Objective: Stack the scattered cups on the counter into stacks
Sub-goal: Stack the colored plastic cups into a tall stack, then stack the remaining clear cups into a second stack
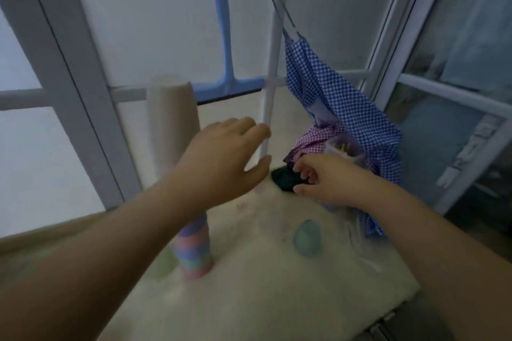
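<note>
A stack of pastel cups (pixel 195 249) stands upside down on the cream cloth-covered counter (pixel 249 285), partly behind my left forearm. A pale green cup (pixel 163 266) sits just left of the stack. A teal cup (pixel 306 238) rests upside down to the right. My left hand (pixel 224 158) hovers above the counter with fingers spread and holds nothing. My right hand (pixel 324 177) reaches toward a dark green object (pixel 282 178) at the back of the counter, its fingers curled next to it; whether it grips the object is unclear.
A tall beige roll (pixel 171 124) stands at the back left against the window frame. Blue checked cloth (pixel 340 108) and pink checked cloth (pixel 315 141) hang at the back right, with a clear container (pixel 343 149) beside them. A blue squeegee (pixel 225 83) hangs on the window.
</note>
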The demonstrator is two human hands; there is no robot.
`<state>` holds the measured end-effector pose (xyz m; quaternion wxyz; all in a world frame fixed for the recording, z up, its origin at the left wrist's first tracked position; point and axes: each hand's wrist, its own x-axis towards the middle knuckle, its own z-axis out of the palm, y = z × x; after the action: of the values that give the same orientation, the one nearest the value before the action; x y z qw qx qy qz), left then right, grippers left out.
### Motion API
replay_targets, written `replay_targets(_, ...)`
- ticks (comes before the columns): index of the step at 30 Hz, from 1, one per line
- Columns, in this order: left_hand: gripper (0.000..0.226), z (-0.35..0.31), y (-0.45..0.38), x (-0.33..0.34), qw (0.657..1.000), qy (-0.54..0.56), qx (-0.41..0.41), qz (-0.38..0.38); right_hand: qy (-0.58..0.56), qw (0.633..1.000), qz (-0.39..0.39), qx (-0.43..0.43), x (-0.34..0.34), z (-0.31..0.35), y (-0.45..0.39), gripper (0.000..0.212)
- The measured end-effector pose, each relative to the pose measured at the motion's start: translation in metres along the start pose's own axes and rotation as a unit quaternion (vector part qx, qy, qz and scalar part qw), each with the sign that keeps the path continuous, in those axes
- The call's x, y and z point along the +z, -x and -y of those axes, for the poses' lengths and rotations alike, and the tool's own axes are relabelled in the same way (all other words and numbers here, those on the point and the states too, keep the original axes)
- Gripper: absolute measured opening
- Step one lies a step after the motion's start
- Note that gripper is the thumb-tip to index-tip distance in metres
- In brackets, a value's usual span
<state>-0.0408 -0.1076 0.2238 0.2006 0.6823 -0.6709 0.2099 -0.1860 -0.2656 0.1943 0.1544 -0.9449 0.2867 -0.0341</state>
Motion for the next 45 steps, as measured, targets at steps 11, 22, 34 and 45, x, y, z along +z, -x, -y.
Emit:
replay_targets(11, 0.042, -0.014, 0.071, 0.121, 0.97, 0.129, -0.121, 0.165, -0.029, 0.996, 0.069, 0.043, 0.09, -0.028, 0.017, 0.039)
replay_targets(22, 0.045, 0.028, 0.217, 0.059, 0.913, 0.056, -0.386, 0.117, -0.071, 0.962, 0.183, -0.188, 0.191, 0.102, -0.014, 0.036)
replay_targets(34, 0.049, 0.056, 0.339, 0.036, 0.825, 0.015, -0.553, 0.118, -0.044, 0.935, 0.23, -0.265, 0.261, 0.175, -0.015, 0.054)
replay_targets(45, 0.062, 0.1, 0.37, 0.076, 0.789, 0.126, -0.544, 0.256, -0.075, 0.954, 0.205, -0.207, 0.288, 0.217, -0.019, 0.051)
